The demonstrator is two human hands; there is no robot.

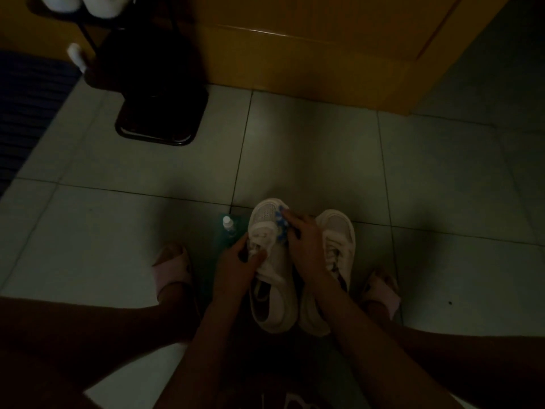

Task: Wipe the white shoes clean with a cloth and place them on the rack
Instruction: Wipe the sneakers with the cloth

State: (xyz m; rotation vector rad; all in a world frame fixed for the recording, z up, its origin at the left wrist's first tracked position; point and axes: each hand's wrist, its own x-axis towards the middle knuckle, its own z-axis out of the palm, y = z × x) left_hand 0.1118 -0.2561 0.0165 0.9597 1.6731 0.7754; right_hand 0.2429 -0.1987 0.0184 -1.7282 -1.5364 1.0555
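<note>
Dim light, colours muted. Pale tiled floor [324, 160] with dark grout lines; a yellow-brown wooden door [309, 54] runs along its far edge. At the floor's far-left corner stands a black rack [159, 113], base on the tiles, with pale rounded shapes [97, 4] on its top tier, cut off by the frame, too blurred to identify. A dark blue ribbed mat [29, 107] lies along the floor's left edge. Near the floor's near edge, at centre, two shoes sit side by side, toes pointing toward the door, touching or nearly so. Left hand [236, 267] grips the white shoe [274, 290] at the tongue and laces, thumb and fingers curled in a pinch over the opening. Right hand [303, 246] is closed over a blue-and-white cloth [280, 225], fingers bent, pressing it against the toe-side upper of that same shoe; only a bunched edge of cloth shows past the fingertips. The right forearm crosses above the second white shoe [339, 231], which sits on the tiles untouched. A small bottle [228, 224] with a white cap stands just beside the held shoe, on its left. Person crouched: a pink slipper [174, 270] on the foot left of the hands, another slipper [380, 293] right of the shoes. Both shoes are well apart from the rack.
</note>
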